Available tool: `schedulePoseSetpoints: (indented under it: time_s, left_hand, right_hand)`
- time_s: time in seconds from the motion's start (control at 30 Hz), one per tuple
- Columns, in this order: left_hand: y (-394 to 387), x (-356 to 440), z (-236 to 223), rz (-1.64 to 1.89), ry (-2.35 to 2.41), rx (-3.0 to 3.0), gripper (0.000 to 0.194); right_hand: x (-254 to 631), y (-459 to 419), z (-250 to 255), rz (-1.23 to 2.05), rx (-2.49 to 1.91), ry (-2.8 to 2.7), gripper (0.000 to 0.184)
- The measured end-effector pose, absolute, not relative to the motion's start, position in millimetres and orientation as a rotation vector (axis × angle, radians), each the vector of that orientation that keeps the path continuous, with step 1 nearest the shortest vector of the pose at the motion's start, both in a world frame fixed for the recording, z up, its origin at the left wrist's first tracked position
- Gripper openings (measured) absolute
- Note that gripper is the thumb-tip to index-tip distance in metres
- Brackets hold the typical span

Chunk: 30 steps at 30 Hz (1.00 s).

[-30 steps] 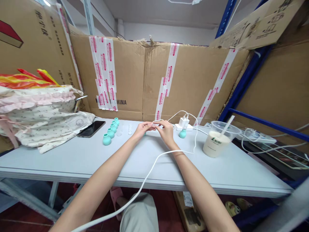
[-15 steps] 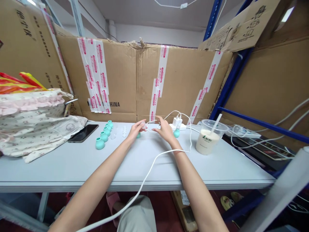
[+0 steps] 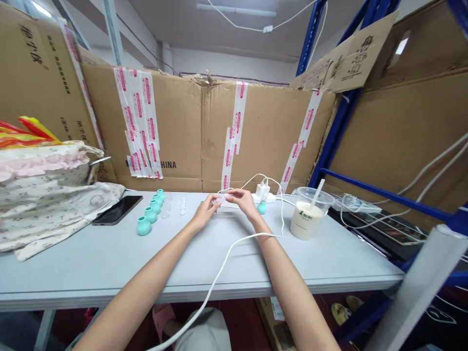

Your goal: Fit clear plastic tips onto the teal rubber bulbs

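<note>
Recording both hands together over the middle of the worktop: the left hand and right hand pinch a small clear piece between them, fingers nearly closed. Its exact shape cannot be told.

Partly hidden behind the left hand is a green item. Further left stand five teal bulbs in a receding row, with clear plastic parts just beside. Beyond them lie a dark phone and a floral cloth bag.

Obstructions: a white cable loops around the right side, crosses the right forearm and runs towards the wearer. Near the right hand are another teal bulb and a white charger; a drink cup with straw stands further right.

Surface pale grey; taped cardboard walls the rear, blue framing the right.
</note>
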<state>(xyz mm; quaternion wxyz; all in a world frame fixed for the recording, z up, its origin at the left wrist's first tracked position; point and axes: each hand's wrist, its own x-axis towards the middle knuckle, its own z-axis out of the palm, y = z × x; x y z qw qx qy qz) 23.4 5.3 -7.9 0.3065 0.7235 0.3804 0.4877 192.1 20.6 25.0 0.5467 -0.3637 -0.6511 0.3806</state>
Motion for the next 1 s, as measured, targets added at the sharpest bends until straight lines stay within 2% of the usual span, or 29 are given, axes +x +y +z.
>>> schedulePoseSetpoints:
  time_s: [0.43,1.0]
  left_hand:
    - [-5,21,3,1.409,1.192,2.201,0.025]
    - [-15,20,3,1.159,1.215,2.578,0.025]
  right_hand:
    - [177,12,21,0.985,-0.913,-1.44,0.035]
    - [192,14,25,0.951,-0.894,-1.767,0.03]
